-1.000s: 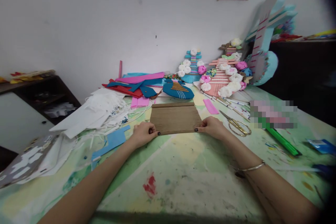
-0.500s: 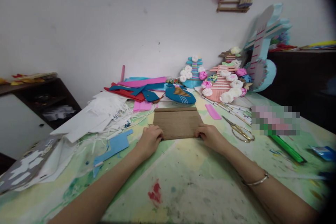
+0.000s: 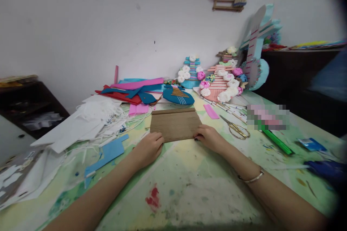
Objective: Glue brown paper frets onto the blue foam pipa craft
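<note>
A flat brown sheet (image 3: pixel 175 124), which looks like crepe paper or thin card, lies on the table with a narrow folded or rolled strip along its far edge. My left hand (image 3: pixel 148 148) holds its near left corner, fingers curled together at the edge. At the near right corner, my right hand (image 3: pixel 210 138) pinches the sheet between thumb and fingers. The fingertips under the edge are partly hidden. Right of my right hand lie gold-handled scissors (image 3: pixel 238 130). A small pink strip (image 3: pixel 210 111) rests just beyond that hand.
A blue paper cut-out (image 3: pixel 112 151) and white sheets with stringy scraps (image 3: pixel 100 113) lie to the left. Behind the sheet stand decorated lute-shaped crafts (image 3: pixel 217 90) and stacked coloured foam (image 3: pixel 135 90). A green cutter (image 3: pixel 278 141) and blue packet (image 3: pixel 311 144) are on the right.
The view has turned slightly to the right, so everything appears shifted left. Both hands keep their places at the brown sheet's near corners.
</note>
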`<state>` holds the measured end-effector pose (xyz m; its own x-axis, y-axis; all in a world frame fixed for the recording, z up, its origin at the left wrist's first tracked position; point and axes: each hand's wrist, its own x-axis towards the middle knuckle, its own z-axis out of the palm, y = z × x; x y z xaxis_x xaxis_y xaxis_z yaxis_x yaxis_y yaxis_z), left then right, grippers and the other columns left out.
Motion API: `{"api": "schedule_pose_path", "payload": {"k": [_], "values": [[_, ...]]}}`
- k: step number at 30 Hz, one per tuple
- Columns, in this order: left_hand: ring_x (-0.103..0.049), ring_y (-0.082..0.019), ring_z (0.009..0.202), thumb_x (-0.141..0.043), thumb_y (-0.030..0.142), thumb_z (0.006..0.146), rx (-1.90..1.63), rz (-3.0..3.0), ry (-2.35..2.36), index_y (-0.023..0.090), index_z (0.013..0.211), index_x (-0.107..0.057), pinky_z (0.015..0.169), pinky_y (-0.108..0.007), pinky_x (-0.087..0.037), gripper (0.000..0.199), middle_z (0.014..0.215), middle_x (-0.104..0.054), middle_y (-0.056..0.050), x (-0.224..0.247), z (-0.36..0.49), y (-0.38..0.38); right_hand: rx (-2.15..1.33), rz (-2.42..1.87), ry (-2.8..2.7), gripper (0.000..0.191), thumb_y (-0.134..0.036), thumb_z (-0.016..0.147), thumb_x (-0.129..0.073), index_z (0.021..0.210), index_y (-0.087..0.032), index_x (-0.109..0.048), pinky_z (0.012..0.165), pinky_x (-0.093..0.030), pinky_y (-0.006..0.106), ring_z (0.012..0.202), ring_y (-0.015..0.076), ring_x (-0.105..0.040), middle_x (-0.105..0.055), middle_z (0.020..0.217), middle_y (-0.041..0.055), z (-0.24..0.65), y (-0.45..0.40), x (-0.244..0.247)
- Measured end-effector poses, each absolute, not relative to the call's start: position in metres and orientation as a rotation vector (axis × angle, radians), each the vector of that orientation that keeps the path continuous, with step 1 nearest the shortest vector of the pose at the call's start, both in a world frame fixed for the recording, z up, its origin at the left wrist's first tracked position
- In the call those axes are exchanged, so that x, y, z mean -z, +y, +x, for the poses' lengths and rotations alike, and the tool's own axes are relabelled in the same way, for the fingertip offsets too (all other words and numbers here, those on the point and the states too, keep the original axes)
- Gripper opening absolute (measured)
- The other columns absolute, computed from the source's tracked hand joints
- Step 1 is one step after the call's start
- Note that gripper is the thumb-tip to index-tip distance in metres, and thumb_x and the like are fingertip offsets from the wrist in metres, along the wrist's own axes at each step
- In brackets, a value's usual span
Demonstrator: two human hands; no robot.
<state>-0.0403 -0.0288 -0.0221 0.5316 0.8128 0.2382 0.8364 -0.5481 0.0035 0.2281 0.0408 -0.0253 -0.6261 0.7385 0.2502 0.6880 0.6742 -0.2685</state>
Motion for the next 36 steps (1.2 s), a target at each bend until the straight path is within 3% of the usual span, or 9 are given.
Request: {"api": "schedule_pose_path", "payload": {"k": [15,27,31,36], "values": [[-0.057,-0.021,0.081,-0.04,0.015,0.088,0.156,-2.469,-1.518,0.016,0.08,-0.057,0.074,-0.033,-0.045,0.018,0.085,-0.06,-0.009,0.028,-0.035,-0.024,0.022,-1.048,-2.671,0.013,-0.014,0.083,-0.047,0.084,-0.014,-0.06,0.077,-0.035,0.033,0.088,0.0222,-0.051,-0.06,0.088,0.0111,0.226,0.034,0.024],[-0.054,-0.018,0.077,-0.044,0.014,0.08,0.71,-2.739,-1.888,0.018,0.08,-0.053,0.072,-0.03,-0.041,0.01,0.08,-0.06,-0.004,0.031,-0.054,-0.011,-0.22,-1.2,-2.559,0.016,-0.006,0.076,-0.05,0.079,-0.017,-0.061,0.073,-0.036,0.026,0.085,0.0182,-0.052,-0.062,0.082,0.0051,0.234,0.055,0.035],[-0.054,-0.016,0.071,-0.048,0.012,0.077,0.681,-2.694,-2.054,0.019,0.076,-0.052,0.066,-0.026,-0.04,0.009,0.074,-0.059,-0.001,0.024,-0.053,-0.01,-0.246,-1.341,-2.512,0.015,-0.008,0.077,-0.05,0.077,-0.017,-0.062,0.072,-0.033,0.027,0.087,0.0198,-0.051,-0.062,0.086,0.0068,0.231,0.054,0.034],[-0.054,-0.018,0.078,-0.049,0.008,0.073,0.585,-2.53,-2.109,0.018,0.069,-0.053,0.071,-0.029,-0.039,0.011,0.078,-0.059,-0.005,0.028,-0.047,-0.008,-0.243,-1.546,-2.414,0.012,-0.015,0.078,-0.052,0.072,-0.016,-0.063,0.069,-0.03,0.03,0.088,0.0224,-0.049,-0.062,0.089,0.0096,0.224,0.051,0.032]]}}
